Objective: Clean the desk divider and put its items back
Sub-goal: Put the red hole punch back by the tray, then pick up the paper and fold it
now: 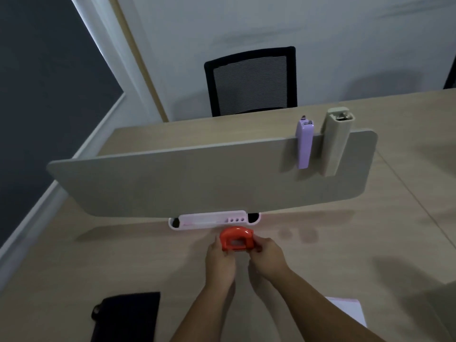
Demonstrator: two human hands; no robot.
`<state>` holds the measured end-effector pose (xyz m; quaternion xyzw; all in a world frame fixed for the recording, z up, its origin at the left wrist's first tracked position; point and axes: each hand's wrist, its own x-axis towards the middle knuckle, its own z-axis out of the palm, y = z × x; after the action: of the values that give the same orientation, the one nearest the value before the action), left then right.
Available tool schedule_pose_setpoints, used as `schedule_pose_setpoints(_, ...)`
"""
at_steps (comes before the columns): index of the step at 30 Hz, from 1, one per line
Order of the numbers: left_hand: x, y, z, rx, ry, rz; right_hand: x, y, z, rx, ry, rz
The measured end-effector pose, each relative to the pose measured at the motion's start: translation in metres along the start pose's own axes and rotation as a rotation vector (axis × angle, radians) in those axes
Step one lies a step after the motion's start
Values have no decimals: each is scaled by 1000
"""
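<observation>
The grey desk divider (pixel 172 178) stands across the wooden desk (pixel 74 262). A purple stapler (pixel 304 144) and a beige holder (pixel 335 141) hang on its upper right part. Below its bottom edge sits a pale pink organiser tray (pixel 197 222) with small round holes. Just in front of that tray I hold an orange hole punch (pixel 236 239) between both hands. My left hand (pixel 220 262) grips its left side and my right hand (pixel 269 256) grips its right side.
A black pouch (pixel 125 317) lies at the near left of the desk. White and pink paper (pixel 349 311) lies at the near right. A black mesh chair (pixel 251 80) stands behind the desk against the wall.
</observation>
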<state>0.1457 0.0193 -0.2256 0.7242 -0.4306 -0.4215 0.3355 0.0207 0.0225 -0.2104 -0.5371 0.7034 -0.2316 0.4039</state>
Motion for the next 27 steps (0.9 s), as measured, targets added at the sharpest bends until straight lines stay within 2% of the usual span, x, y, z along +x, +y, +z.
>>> schedule_pose_setpoints(5,10,-5,-4,20,-92,34,10,-1,-4,104,15,-6)
schedule_pose_setpoints(9,-13,-4,-7,24,-56,27,-6,10,-22,273,0,71)
schedule_pose_setpoints(11,-35,-8,-5,16,-47,13,-24,22,-45,266,1,105)
schedule_pose_setpoints(13,-62,-16,3,33,-112,30,-41,40,-78,-11,-34,67)
schedule_pose_setpoints(15,-92,-23,15,139,-233,93,-61,63,-113,-386,-70,66)
schedule_pose_setpoints(16,-107,-25,22,214,-305,130,-73,77,-128,-486,-103,100)
schedule_pose_setpoints(19,-135,-18,44,505,-486,319,-104,110,-148,-582,-233,161)
schedule_pose_setpoints(21,-146,-11,65,714,-549,459,-119,126,-147,-623,-222,123)
schedule_pose_setpoints(27,-143,18,112,1059,-630,524,-125,134,-132,-702,-153,14)
